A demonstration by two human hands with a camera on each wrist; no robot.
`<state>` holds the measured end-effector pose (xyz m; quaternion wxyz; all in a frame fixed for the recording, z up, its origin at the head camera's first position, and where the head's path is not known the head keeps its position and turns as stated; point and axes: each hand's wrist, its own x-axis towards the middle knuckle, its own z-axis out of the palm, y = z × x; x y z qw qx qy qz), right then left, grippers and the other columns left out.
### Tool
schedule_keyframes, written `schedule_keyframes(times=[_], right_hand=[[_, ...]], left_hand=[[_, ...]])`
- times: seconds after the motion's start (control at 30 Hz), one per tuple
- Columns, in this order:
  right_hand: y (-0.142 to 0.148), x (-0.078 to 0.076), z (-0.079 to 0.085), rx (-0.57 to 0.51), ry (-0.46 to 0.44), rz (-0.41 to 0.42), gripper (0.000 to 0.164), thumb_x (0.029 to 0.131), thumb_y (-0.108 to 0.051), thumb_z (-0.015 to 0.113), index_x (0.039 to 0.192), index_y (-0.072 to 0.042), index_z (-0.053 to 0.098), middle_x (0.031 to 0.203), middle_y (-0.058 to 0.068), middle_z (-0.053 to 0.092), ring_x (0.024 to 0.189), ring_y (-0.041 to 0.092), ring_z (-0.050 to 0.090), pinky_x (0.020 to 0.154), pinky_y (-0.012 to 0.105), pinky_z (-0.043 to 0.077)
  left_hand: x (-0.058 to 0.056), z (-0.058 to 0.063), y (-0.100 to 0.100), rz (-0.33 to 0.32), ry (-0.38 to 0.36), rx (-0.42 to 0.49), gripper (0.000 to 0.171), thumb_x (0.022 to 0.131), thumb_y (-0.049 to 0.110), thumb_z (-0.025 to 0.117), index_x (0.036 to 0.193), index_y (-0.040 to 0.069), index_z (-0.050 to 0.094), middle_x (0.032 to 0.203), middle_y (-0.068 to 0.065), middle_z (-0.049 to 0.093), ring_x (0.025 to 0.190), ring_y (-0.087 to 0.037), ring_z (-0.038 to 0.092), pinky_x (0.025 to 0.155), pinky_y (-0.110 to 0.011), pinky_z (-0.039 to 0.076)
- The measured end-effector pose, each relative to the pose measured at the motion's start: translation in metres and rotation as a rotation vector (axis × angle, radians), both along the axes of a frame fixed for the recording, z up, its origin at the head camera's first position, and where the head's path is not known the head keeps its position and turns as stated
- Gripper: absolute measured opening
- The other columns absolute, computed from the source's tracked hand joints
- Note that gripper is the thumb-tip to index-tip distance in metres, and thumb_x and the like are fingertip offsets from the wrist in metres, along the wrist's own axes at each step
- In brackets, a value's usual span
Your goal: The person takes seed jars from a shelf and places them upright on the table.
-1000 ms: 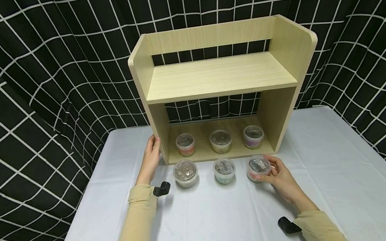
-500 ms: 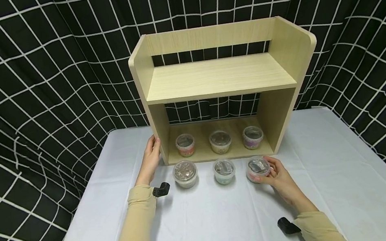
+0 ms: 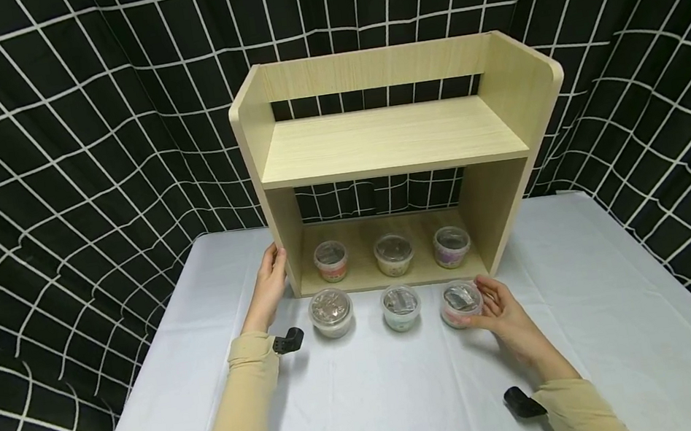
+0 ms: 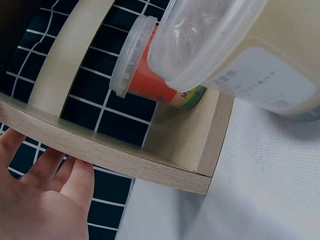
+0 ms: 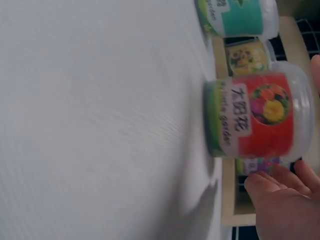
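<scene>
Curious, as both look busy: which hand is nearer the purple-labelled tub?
Right hand, in front and slightly right of the purple-labelled tub; left hand, farther, touching the left side of the shelf unit.

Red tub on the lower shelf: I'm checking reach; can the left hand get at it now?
Probably not straight across: the side panel stands between the left hand and the red tub. Over the pale tub, the shelf looks open in front.
</scene>
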<state>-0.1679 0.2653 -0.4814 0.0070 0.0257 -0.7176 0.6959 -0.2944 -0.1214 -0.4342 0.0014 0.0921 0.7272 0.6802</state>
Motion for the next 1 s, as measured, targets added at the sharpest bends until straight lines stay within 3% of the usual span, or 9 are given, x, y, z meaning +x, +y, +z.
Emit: schedule_keyframes(times=[0.2,0.37,0.5,0.63,0.73,0.87,1.0], right_hand=[[0.015,-0.003,0.003,0.029,0.112,0.017,0.081,0.074,-0.003,0.066,0.134,0.001,0.011,0.137,0.023,0.012,0.127,0.028,0.011,0.103,0.027,0.014],[0.038,-0.019,-0.009,0.144,0.140,-0.007,0.080,0.076,-0.016,0.068,0.136,-0.008,0.015,0.137,0.017,0.017,0.125,0.019,0.019,0.097,0.014,0.024],[0.050,-0.033,-0.007,0.061,0.213,0.021,0.075,0.077,-0.008,0.065,0.136,-0.011,0.018,0.139,0.017,0.015,0.126,0.018,0.017,0.100,0.018,0.019],[0.037,-0.030,0.036,0.039,0.198,0.025,0.076,0.078,-0.006,0.064,0.136,-0.007,0.016,0.139,0.016,0.013,0.127,0.022,0.013,0.103,0.028,0.014],[0.023,-0.028,0.069,0.091,0.155,0.000,0.076,0.079,-0.008,0.063,0.136,-0.005,0.012,0.139,0.015,0.013,0.127,0.025,0.012,0.104,0.033,0.013],[0.014,-0.038,0.087,0.048,0.122,-0.029,0.075,0.080,-0.006,0.062,0.136,-0.004,0.012,0.139,0.013,0.015,0.127,0.023,0.014,0.103,0.034,0.014],[0.006,-0.049,0.094,0.030,0.103,-0.053,0.076,0.079,-0.009,0.064,0.135,-0.006,0.013,0.139,0.011,0.015,0.126,0.022,0.015,0.103,0.035,0.016]], left_hand=[[0.004,0.006,0.002,-0.004,-0.001,-0.016,0.049,0.093,0.038,0.031,0.135,0.014,0.023,0.134,-0.011,0.027,0.121,-0.025,0.026,0.100,-0.041,0.023],[0.005,0.007,0.003,-0.005,-0.004,-0.015,0.048,0.093,0.038,0.031,0.135,0.015,0.023,0.133,-0.010,0.028,0.120,-0.025,0.027,0.099,-0.041,0.023],[0.004,0.006,0.003,-0.009,0.006,-0.010,0.048,0.094,0.037,0.031,0.135,0.014,0.023,0.133,-0.011,0.028,0.120,-0.025,0.027,0.100,-0.039,0.023],[0.001,0.002,0.002,-0.016,0.009,0.011,0.049,0.093,0.037,0.032,0.135,0.014,0.023,0.133,-0.011,0.028,0.121,-0.025,0.027,0.100,-0.039,0.023],[-0.003,-0.004,0.001,-0.006,0.004,0.022,0.049,0.092,0.039,0.033,0.134,0.016,0.025,0.132,-0.009,0.030,0.120,-0.023,0.029,0.100,-0.037,0.024],[-0.009,-0.013,-0.001,0.016,0.007,0.009,0.053,0.089,0.046,0.035,0.134,0.019,0.026,0.132,-0.006,0.032,0.119,-0.021,0.031,0.099,-0.035,0.026],[-0.011,-0.018,-0.001,0.031,0.014,-0.010,0.058,0.087,0.051,0.035,0.134,0.020,0.026,0.132,-0.007,0.031,0.119,-0.021,0.030,0.099,-0.037,0.026]])
